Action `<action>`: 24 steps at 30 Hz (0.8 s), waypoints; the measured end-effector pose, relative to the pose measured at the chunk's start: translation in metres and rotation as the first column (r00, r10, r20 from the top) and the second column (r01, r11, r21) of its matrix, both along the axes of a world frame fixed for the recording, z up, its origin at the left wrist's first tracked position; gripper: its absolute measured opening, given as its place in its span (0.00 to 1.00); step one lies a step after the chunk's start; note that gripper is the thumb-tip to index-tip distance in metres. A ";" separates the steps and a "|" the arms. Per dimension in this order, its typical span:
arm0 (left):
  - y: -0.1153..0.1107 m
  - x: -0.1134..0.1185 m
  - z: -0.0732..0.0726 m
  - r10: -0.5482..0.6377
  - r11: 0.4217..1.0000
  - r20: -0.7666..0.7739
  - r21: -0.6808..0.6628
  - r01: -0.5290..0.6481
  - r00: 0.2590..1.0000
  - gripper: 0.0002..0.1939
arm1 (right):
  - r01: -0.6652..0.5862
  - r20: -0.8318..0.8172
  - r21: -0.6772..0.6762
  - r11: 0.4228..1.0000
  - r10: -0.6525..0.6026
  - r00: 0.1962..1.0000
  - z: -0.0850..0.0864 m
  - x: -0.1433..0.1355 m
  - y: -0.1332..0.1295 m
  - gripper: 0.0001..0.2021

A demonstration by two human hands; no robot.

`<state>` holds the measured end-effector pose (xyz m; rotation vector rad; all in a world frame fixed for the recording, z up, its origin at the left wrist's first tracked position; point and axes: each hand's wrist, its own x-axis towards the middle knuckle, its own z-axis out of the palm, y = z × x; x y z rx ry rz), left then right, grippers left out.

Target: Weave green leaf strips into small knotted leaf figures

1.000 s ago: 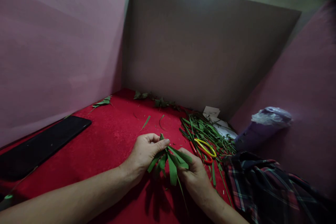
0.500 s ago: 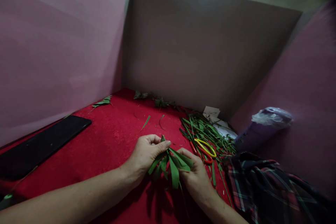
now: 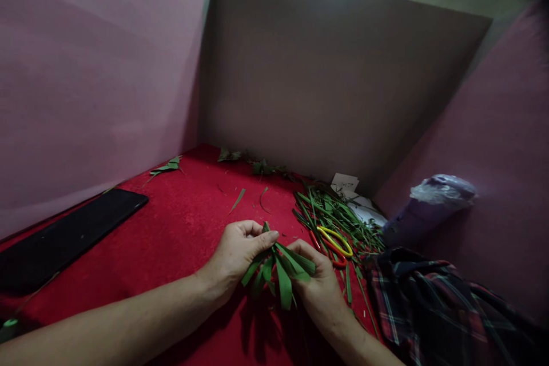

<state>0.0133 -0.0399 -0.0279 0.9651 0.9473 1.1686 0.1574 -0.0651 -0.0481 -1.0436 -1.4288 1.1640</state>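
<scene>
A bundle of green leaf strips point(image 3: 283, 281) fans out between my hands, over the red cloth point(image 3: 180, 240). My left hand point(image 3: 242, 254) pinches it near the top, thumb pressed over the gathered end. On its right side my right hand point(image 3: 319, 280) is closed about the strips, its fingertips partly hidden behind them. Just beyond the right hand lie scissors with yellow and red handles point(image 3: 338, 243), their blades out of sight among a heap of cut green leaves point(image 3: 330, 211).
A dark flat slab point(image 3: 72, 237) lies at the left by the pink wall. Leaf scraps point(image 3: 263, 168) are scattered along the back. White papers point(image 3: 345, 183), a purple item with clear plastic on top point(image 3: 441, 191) and plaid fabric point(image 3: 424, 297) are on the right.
</scene>
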 end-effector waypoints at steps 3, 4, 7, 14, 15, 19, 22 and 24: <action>0.000 0.001 -0.003 -0.020 1.000 -0.007 -0.011 0.020 1.000 0.16 | 0.001 -0.015 -0.027 1.000 -0.002 1.000 0.001 -0.001 0.001 0.14; 0.000 0.001 -0.003 -0.021 1.000 -0.007 -0.014 0.021 1.000 0.16 | -0.006 -0.014 -0.038 0.999 0.005 1.000 0.001 -0.001 0.001 0.14; -0.001 0.001 -0.003 -0.013 1.000 -0.003 -0.022 0.013 1.000 0.16 | -0.028 -0.006 -0.053 0.998 0.027 1.000 0.001 0.000 0.003 0.14; 0.000 -0.001 0.002 0.033 0.999 -0.017 -0.012 -0.033 0.999 0.17 | -0.027 -0.036 -0.072 0.997 0.024 0.999 -0.002 0.003 0.006 0.12; 0.001 -0.002 0.002 0.042 0.999 -0.022 -0.009 -0.042 0.999 0.16 | -0.020 -0.044 -0.087 0.996 0.016 0.999 -0.001 0.003 0.007 0.11; 0.003 -0.004 -0.001 0.056 0.998 -0.016 0.002 -0.056 0.998 0.16 | -0.006 -0.027 -0.093 0.996 0.003 1.000 0.001 0.004 0.008 0.09; 0.004 -0.004 -0.002 0.056 0.998 -0.013 0.009 -0.056 0.998 0.17 | -0.053 -0.016 -0.052 0.997 0.052 0.999 0.002 0.003 0.008 0.06; 0.004 -0.003 -0.002 0.057 0.998 -0.014 0.017 -0.056 0.998 0.17 | -0.089 -0.005 -0.037 0.995 0.089 0.996 0.003 0.003 0.007 0.04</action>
